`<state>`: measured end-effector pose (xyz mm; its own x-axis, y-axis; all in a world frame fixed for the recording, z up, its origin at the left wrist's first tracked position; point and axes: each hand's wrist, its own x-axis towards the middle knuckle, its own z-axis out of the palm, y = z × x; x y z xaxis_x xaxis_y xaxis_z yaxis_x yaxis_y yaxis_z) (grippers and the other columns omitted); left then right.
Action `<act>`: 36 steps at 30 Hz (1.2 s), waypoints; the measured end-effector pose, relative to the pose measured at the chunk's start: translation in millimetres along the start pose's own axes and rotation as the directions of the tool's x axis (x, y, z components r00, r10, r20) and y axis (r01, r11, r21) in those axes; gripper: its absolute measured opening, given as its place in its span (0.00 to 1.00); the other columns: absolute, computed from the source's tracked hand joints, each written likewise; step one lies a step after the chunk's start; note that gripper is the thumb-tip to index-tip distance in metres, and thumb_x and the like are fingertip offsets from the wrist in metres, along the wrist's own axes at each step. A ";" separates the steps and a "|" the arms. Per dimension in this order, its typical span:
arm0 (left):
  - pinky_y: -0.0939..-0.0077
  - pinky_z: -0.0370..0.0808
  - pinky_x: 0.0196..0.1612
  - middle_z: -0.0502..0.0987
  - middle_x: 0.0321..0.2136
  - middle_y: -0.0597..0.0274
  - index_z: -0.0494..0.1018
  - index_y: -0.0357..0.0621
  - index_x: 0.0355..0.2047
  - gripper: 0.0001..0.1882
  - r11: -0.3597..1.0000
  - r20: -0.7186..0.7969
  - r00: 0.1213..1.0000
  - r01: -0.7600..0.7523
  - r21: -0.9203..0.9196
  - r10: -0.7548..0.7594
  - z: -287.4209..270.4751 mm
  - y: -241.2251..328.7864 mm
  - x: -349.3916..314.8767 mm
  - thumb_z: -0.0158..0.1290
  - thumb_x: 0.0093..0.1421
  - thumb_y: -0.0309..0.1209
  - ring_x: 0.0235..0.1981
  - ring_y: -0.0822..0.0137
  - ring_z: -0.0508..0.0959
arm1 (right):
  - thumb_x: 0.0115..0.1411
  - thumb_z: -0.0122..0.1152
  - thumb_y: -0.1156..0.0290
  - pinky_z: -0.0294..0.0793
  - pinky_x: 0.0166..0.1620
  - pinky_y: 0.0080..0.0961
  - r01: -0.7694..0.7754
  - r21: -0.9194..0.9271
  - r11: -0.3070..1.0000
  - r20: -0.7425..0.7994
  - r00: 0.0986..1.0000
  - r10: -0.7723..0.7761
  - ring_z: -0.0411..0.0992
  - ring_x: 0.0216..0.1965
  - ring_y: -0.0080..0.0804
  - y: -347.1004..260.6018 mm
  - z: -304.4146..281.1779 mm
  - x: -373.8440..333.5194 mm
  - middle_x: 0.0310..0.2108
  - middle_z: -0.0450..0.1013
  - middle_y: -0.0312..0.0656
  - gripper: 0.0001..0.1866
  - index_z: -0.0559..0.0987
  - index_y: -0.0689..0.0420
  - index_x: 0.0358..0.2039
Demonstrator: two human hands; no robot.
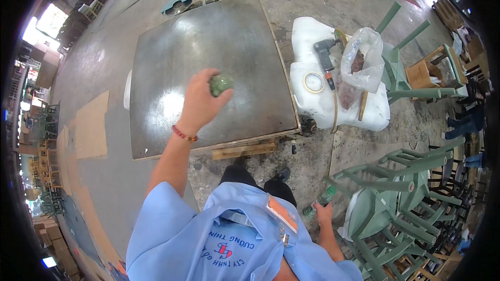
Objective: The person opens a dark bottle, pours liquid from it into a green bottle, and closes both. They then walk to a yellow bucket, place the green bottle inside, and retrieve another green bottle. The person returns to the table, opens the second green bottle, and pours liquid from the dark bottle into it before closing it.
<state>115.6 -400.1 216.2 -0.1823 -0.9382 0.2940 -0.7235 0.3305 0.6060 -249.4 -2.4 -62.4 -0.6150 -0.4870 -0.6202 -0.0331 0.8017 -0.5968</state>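
Observation:
My left hand (198, 98), with a red beaded bracelet at the wrist, is over the dark, shiny tabletop (237, 41). Its fingers and thumb curl around a rounded, mottled green thing (223, 85) whose kind I cannot make out. Whether that touches the surface is unclear. Low on the right, beside my body, my right hand (324, 212) grips a clear plastic bottle (317, 203) with a green top. The bottle tilts, its top pointing up and to the right.
Right of the table, a white padded surface (312, 106) bears a power drill (325, 54), a tape roll (313, 82) and a clear plastic bag (364, 59). Green chair frames (380, 203) crowd the right side. Cardboard sheets (92, 130) lie on the floor at left.

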 end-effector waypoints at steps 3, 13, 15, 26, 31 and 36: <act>0.58 0.74 0.53 0.76 0.48 0.49 0.74 0.41 0.50 0.25 0.980 0.020 0.983 -0.182 0.082 0.181 62.4 -1.8 -2.0 0.66 0.53 0.36 0.50 0.49 0.75 | 0.45 0.68 0.70 0.74 0.44 0.34 0.088 0.028 0.996 -0.023 0.996 -0.087 0.76 0.37 0.39 -11.4 -24.0 13.3 0.39 0.78 0.48 0.28 0.75 0.65 0.48; 0.59 0.73 0.54 0.73 0.49 0.45 0.66 0.42 0.57 0.29 0.997 0.139 0.990 0.029 -0.076 -0.018 149.0 -48.2 -10.7 0.63 0.57 0.35 0.52 0.47 0.73 | 0.45 0.69 0.66 0.72 0.53 0.36 0.031 -0.048 0.998 -0.108 0.993 -0.036 0.76 0.46 0.42 -55.3 -48.1 -32.0 0.46 0.77 0.50 0.31 0.74 0.65 0.51; 0.61 0.72 0.55 0.73 0.48 0.45 0.65 0.40 0.57 0.31 0.968 0.082 0.991 0.120 -0.220 -0.104 133.9 -51.0 -6.9 0.64 0.56 0.34 0.52 0.49 0.74 | 0.45 0.69 0.67 0.72 0.53 0.35 0.071 -0.046 0.996 -0.123 0.989 -0.076 0.76 0.46 0.42 -69.4 -40.9 -35.9 0.46 0.77 0.49 0.32 0.74 0.65 0.51; 0.61 0.70 0.58 0.72 0.55 0.47 0.56 0.43 0.65 0.43 0.831 0.149 0.945 0.326 -0.450 -0.291 182.3 -95.8 -44.8 0.65 0.52 0.33 0.55 0.51 0.74 | 0.47 0.71 0.69 0.74 0.50 0.34 0.384 0.025 0.923 0.061 0.921 -0.385 0.77 0.46 0.40 -171.0 20.7 -22.4 0.46 0.78 0.50 0.31 0.73 0.65 0.52; 0.55 0.68 0.60 0.71 0.56 0.46 0.54 0.46 0.67 0.45 0.954 0.163 0.965 0.236 -0.184 -0.207 178.1 -110.5 -52.3 0.66 0.52 0.33 0.56 0.46 0.73 | 0.47 0.72 0.67 0.74 0.50 0.34 0.516 0.024 0.856 0.228 0.831 -0.507 0.77 0.46 0.39 -242.6 51.2 -34.8 0.46 0.78 0.48 0.32 0.74 0.60 0.53; 0.55 0.62 0.64 0.71 0.57 0.45 0.56 0.43 0.67 0.45 0.968 0.193 0.970 0.184 -0.171 -0.150 165.6 -117.6 -60.7 0.65 0.51 0.34 0.59 0.47 0.70 | 0.47 0.72 0.64 0.73 0.51 0.34 0.572 0.049 0.819 0.348 0.759 -0.550 0.76 0.47 0.38 -280.2 68.6 -43.0 0.45 0.78 0.46 0.32 0.75 0.59 0.53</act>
<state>101.6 -398.9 4.7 -0.1963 -0.9792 0.0515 -0.6199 0.1646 0.7672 -159.6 -229.9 96.6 -0.1746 -0.9314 -0.3194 -0.3404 0.3615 -0.8680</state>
